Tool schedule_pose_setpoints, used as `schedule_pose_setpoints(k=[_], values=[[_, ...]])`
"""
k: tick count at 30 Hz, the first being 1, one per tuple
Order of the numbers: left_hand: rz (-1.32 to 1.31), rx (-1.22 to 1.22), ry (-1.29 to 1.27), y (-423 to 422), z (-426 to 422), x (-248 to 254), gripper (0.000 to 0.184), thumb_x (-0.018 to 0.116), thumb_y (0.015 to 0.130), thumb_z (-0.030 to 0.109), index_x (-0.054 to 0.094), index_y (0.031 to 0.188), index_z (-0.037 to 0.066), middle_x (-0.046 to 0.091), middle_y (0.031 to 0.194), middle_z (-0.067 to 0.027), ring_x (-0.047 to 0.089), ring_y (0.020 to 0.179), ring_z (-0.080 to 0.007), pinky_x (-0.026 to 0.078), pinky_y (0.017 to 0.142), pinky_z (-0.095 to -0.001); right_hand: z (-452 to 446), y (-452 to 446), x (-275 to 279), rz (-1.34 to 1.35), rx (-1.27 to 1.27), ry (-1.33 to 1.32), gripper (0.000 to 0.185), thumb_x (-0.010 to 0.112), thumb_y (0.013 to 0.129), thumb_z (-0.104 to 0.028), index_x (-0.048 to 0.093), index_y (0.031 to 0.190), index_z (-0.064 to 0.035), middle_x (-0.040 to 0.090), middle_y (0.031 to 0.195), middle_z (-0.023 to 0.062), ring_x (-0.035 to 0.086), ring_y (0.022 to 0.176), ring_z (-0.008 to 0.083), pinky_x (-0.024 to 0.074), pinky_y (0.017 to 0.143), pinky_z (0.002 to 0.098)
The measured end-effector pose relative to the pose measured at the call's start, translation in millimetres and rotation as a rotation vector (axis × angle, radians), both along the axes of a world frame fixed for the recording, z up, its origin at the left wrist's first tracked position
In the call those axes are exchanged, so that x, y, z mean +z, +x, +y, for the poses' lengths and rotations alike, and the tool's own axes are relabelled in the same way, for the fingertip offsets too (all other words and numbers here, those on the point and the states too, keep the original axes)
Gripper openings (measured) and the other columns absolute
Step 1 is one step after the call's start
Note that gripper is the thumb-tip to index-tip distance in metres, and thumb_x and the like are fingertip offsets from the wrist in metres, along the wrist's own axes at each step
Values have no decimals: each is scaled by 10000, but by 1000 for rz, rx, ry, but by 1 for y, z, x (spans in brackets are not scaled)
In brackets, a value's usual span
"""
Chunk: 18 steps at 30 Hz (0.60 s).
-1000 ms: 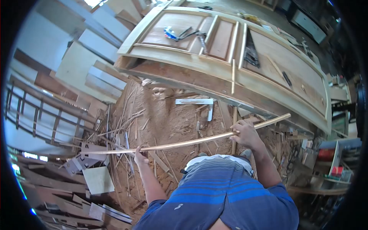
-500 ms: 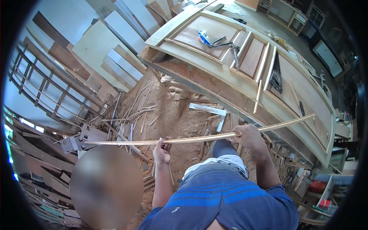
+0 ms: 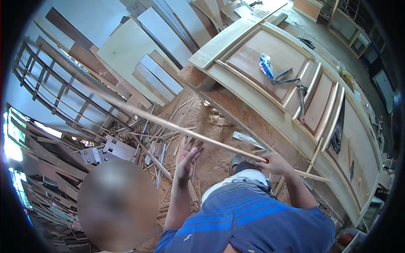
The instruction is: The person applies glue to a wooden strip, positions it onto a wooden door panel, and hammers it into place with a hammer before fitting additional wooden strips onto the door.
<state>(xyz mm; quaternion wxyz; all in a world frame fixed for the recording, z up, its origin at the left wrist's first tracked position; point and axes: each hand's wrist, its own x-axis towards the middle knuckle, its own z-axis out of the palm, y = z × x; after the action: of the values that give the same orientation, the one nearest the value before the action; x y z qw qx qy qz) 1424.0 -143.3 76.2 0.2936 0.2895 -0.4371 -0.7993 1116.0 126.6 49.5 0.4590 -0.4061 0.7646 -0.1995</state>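
Observation:
A long, thin strip of wooden moulding [image 3: 202,137] slants across my front, its far left end raised and smeared by motion. My right hand [image 3: 276,164] is closed around it near the lower right end. Below the strip, my left hand [image 3: 188,158] has its fingers spread and palm turned up; whether the fingertips touch the wood I cannot tell. The strip's short right end reaches over the edge of a large panelled wooden door [image 3: 257,90], which lies flat on a workbench [image 3: 236,107].
On the door lie a hammer [image 3: 302,103], a blue-and-white packet [image 3: 265,65], a dark handsaw [image 3: 337,137] and a loose strip [image 3: 315,155]. Sawdust and wood offcuts [image 3: 158,162] cover the floor. Boards [image 3: 126,55] and a dark metal grille [image 3: 59,90] lean at the left wall.
The strip has tilted, left end up and right end down. My left hand has opened from its hold on the strip. My view has shifted, so the door appears farther right.

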Motion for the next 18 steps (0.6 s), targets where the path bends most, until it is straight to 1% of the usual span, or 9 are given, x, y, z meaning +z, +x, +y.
schedule_pose_setpoints(k=[1, 2, 5, 6, 9, 10, 12, 16, 18], values=[[-55, -38, -67, -15, -18, 7, 912, 735, 1060, 156, 187, 1780, 38, 436, 1736, -238, 535, 1545, -340, 390, 1309, -497, -15, -7, 16, -51, -70, 3, 508, 767, 985, -526, 828, 1043, -25, 744, 793, 168, 728, 758, 261, 552, 731, 443], [-103, -82, -126, -22, -39, 2, 888, 759, 1053, 165, 248, 1765, 22, 462, 1719, -234, 541, 1535, -320, 396, 1299, -474, -29, -13, 33, -108, -114, -13, 453, 762, 1022, -476, 830, 1052, -30, 701, 745, 127, 664, 716, 186, 525, 698, 394], [-229, -113, -207, -39, -80, -3, 815, 767, 1059, 255, 355, 1706, -20, 556, 1642, -232, 573, 1503, -342, 460, 1258, -489, -53, -31, 29, -82, -235, -117, 436, 776, 1020, -468, 837, 1073, -40, 699, 733, 112, 652, 702, 168, 517, 682, 388], [-227, -85, -156, -41, -89, -14, 702, 776, 1058, 209, 467, 1644, -26, 616, 1577, -213, 628, 1439, -306, 491, 1223, -452, -56, -37, 35, -66, -309, -37, 423, 794, 1014, -450, 846, 1066, -33, 688, 719, 88, 633, 703, 140, 511, 674, 369], [-398, -165, -140, -37, -127, -61, 566, 758, 1071, 149, 558, 1569, -31, 670, 1506, -184, 671, 1375, -268, 510, 1200, -407, -72, -40, 19, -24, -506, -49, 423, 791, 1023, -436, 850, 1048, -17, 660, 701, 72, 610, 705, 127, 492, 664, 352], [-455, -166, -192, -40, -138, -74, 481, 740, 1085, 120, 603, 1522, -27, 708, 1448, -158, 694, 1335, -246, 537, 1164, -376, -78, -38, 7, -16, -593, -96, 425, 786, 1028, -433, 840, 1014, -11, 644, 693, 65, 594, 697, 128, 484, 656, 356], [-520, -200, -282, -51, -171, -106, 434, 754, 1079, 128, 647, 1470, -29, 743, 1382, -152, 721, 1279, -228, 568, 1116, -364, -92, -25, -20, 3, -773, -186, 440, 776, 1040, -427, 820, 947, 0, 612, 676, 52, 562, 681, 131, 468, 641, 364], [-557, -360, -419, -104, -248, -116, 413, 789, 1056, 175, 698, 1400, -35, 785, 1296, -168, 767, 1170, -223, 602, 1036, -348, -134, 9, -17, 144, -1028, -149, 526, 763, 1059, -435, 685, 784, 5, 526, 645, 31, 500, 649, 140, 436, 610, 391], [-598, -401, -657, -144, -291, -108, 437, 814, 1020, 234, 718, 1368, -12, 802, 1230, -178, 779, 1121, -278, 610, 998, -379, -148, 31, -22, 210, -1154, -154, 530, 759, 1064, -444, 695, 795, 8, 538, 646, 35, 505, 649, 149, 434, 612, 401]])
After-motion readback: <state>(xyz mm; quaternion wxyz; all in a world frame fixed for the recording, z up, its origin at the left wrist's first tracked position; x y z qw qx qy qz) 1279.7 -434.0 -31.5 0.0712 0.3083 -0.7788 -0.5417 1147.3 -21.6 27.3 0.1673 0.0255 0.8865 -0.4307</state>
